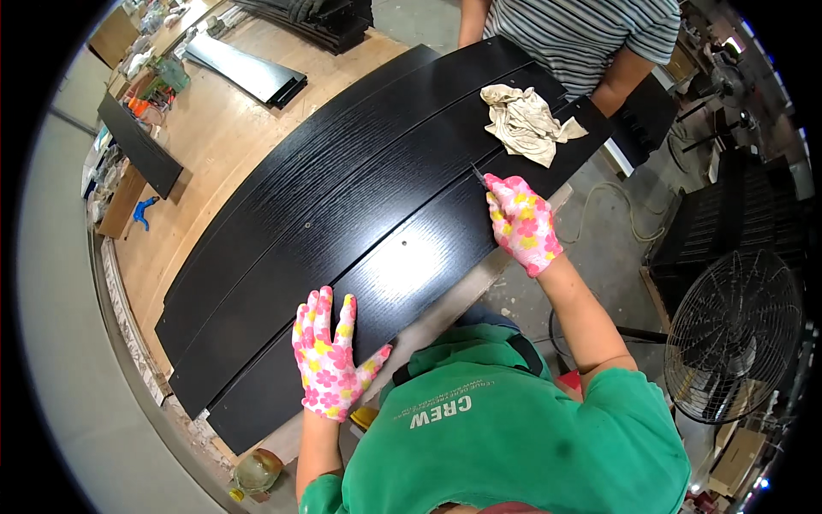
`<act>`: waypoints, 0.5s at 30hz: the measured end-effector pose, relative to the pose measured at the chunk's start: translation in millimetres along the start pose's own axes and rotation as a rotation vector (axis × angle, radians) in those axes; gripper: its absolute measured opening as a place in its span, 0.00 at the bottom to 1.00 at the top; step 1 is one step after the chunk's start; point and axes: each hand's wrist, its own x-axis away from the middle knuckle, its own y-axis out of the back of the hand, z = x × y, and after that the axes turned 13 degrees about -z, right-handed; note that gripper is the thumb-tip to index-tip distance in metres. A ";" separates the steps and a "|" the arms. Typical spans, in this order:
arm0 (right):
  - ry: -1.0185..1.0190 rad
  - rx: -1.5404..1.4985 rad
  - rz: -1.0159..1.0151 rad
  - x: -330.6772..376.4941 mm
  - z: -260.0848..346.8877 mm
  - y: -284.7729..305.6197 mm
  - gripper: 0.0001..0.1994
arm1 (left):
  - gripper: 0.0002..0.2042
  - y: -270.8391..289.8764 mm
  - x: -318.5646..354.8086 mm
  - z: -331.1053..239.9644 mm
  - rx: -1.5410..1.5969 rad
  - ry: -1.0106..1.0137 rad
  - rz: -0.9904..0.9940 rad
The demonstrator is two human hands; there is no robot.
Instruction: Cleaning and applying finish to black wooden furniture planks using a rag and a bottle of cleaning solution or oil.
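My left hand [330, 360], in a white glove with pink and yellow flowers, lies with fingers spread on the nearest black wood-grain board [445, 218]. My right hand [522, 223], gloved alike, is closed around a thin dark pointed tool [479, 174]; its exact kind is too small to tell. The tool's tip is at the narrow gap between this board and the black board behind it [377, 201]. A crumpled cream cloth [527, 124] lies on the boards beyond my right hand. Further back lies another black board [282, 163].
A person in a striped shirt [574, 38] stands at the far right end of the boards. On the wooden table [231, 163] are stacked dark panels [248, 73], a loose black board [141, 146] and a blue tool [144, 212]. A standing fan [732, 334] is at my right.
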 end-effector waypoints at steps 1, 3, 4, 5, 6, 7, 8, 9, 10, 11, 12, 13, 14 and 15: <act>0.030 -0.003 0.002 0.7 -0.8 -0.3 0.18 | 0.41 0.3 -0.4 -0.4 -0.005 0.005 0.005; 0.060 0.044 0.029 0.4 4.9 3.1 0.18 | 0.41 1.2 -0.6 -1.4 0.001 0.010 0.007; 0.089 0.092 0.055 0.7 7.4 4.3 0.18 | 0.41 1.4 -0.5 -1.5 0.006 0.012 0.010; 0.092 0.116 0.102 2.8 7.3 2.3 0.19 | 0.41 1.2 -0.4 -1.3 0.004 0.015 0.009; 0.092 0.118 0.101 3.0 8.8 2.9 0.19 | 0.41 0.6 -0.7 -1.3 0.009 0.007 0.002; 0.100 0.087 0.106 2.4 11.8 2.7 0.23 | 0.41 0.1 -0.8 -1.4 0.013 0.000 -0.004; 0.109 0.055 0.110 2.2 14.9 1.9 0.28 | 0.41 -0.3 -0.6 -1.4 0.015 -0.002 -0.005; 0.191 0.022 0.106 4.9 17.1 -2.4 0.27 | 0.41 -0.1 -0.3 -1.0 0.012 -0.003 -0.008; 0.198 0.017 0.130 6.1 24.7 -4.0 0.25 | 0.41 0.0 0.0 -0.8 0.010 -0.005 -0.011; 0.164 -0.048 0.118 5.1 21.1 -2.9 0.21 | 0.41 -0.2 0.6 -1.5 0.011 -0.008 -0.013; 0.131 -0.116 0.107 3.8 15.4 -3.5 0.17 | 0.41 -0.3 1.4 -1.7 0.013 0.003 -0.010; 0.092 -0.051 0.022 5.7 8.7 -5.9 0.17 | 0.41 -0.3 1.7 -1.3 0.015 0.013 -0.006; 0.053 0.015 -0.063 6.7 2.9 -7.7 0.16 | 0.41 -0.3 0.9 0.6 0.014 0.013 -0.009; -0.044 0.096 -0.053 2.5 0.9 -3.6 0.15 | 0.41 -0.7 1.2 1.0 0.019 0.008 -0.010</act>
